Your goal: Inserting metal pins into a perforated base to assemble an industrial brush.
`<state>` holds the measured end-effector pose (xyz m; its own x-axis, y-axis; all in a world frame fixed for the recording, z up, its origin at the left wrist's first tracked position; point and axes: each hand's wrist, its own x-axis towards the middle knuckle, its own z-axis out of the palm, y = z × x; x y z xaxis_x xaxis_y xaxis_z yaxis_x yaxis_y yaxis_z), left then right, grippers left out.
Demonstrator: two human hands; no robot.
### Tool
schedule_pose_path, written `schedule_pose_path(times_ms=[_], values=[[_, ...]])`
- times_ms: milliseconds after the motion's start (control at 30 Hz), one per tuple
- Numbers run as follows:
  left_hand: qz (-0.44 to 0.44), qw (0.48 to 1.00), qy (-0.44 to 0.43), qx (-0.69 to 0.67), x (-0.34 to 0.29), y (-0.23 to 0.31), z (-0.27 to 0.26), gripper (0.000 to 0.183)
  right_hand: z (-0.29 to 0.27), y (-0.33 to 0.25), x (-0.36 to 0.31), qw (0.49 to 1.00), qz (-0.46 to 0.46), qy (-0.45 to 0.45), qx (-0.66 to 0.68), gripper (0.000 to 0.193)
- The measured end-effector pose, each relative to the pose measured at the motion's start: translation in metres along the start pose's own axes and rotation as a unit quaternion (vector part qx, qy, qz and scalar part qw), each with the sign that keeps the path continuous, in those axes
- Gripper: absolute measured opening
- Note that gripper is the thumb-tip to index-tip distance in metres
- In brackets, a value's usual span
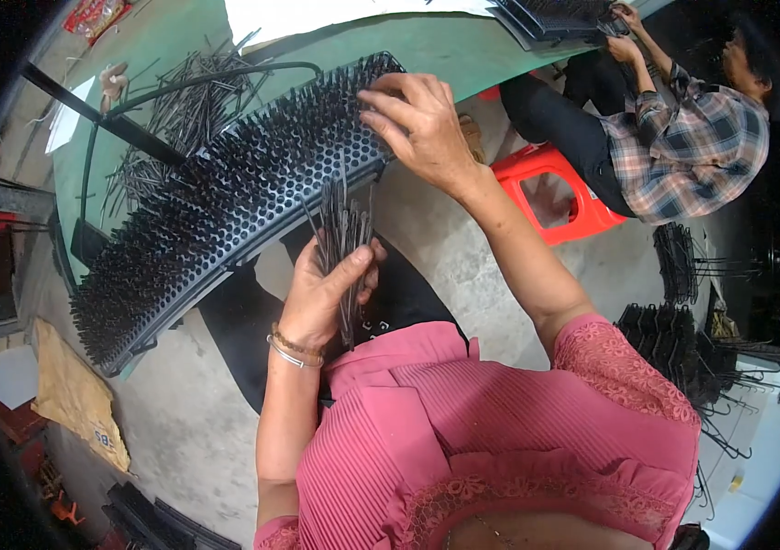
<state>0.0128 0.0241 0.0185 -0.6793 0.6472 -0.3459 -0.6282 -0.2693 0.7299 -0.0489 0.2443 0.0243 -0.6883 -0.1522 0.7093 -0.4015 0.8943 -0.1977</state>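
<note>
My left hand (328,286) is wrapped around a bundle of thin dark strips (344,229), which fan out at the top. Just beyond it lies a long black perforated board (271,197), bent-looking in this view. Dense rows of dark strips stand up from its far side, while rows of bare holes show along its near side. At the board's right end, my right hand (422,128) is over the standing strips, thumb and fingers bent together. Whatever is between those fingertips is too small to make out.
Loose dark strips (197,110) are heaped on the green table (427,46), beside a black metal frame (101,119). To the right, a person in a plaid shirt (702,137) works near a red plastic stool (560,192). Black hooked racks (665,339) stand at far right.
</note>
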Motion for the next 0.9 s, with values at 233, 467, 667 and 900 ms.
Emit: schedule_pose_path(times_ms=[233,467,667,900], values=[[0.012,0.999,-0.001,0.039,-0.005,0.001,0.001,0.026,-0.032,-0.040,0.001,0.879,0.242,-0.168,0.375,0.019],[-0.017,0.999,-0.007,0.041,0.008,-0.001,0.002,0.025,-0.039,-0.017,0.009,0.847,0.289,0.005,0.446,0.018],[0.002,1.000,-0.015,0.017,0.016,0.005,0.018,0.023,-0.018,0.009,0.018,0.958,0.100,0.126,0.238,0.022],[-0.032,0.998,0.019,-0.047,0.009,0.001,0.024,0.028,0.001,0.020,-0.002,0.995,0.020,0.046,0.090,0.023]])
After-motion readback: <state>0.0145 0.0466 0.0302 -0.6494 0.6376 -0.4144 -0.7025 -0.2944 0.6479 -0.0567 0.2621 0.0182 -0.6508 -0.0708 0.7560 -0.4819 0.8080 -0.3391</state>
